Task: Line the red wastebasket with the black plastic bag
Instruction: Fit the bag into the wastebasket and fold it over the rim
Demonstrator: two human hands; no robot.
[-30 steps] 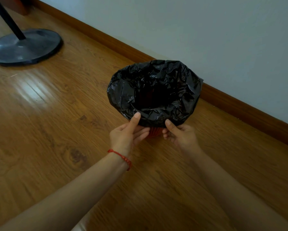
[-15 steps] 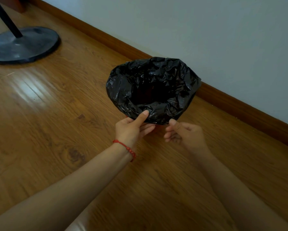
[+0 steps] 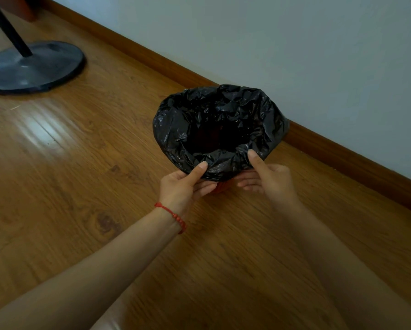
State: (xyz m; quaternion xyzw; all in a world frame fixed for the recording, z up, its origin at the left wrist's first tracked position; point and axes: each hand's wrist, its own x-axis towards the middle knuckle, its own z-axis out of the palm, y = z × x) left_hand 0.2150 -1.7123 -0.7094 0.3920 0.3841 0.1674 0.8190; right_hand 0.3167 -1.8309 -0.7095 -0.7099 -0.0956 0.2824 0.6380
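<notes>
A crumpled black plastic bag (image 3: 223, 122) is draped over the mouth of the red wastebasket (image 3: 221, 186), folded down over its rim all round. Only a sliver of the basket's red side shows, between my two hands. My left hand (image 3: 184, 185), with a red cord on its wrist, pinches the near edge of the bag, thumb on top and fingers under. My right hand (image 3: 267, 178) grips the bag's edge a little further right, thumb pressed on the plastic. The basket stands on the wooden floor (image 3: 85, 163) close to the wall.
A round dark stand base (image 3: 33, 67) with a black pole sits on the floor at the far left. A brown skirting board (image 3: 342, 153) runs along the pale wall just behind the basket.
My right thumb has gone from below the bag's edge up onto the folded plastic further right. My left hand keeps its pinch. The red side of the basket shows again between my hands.
</notes>
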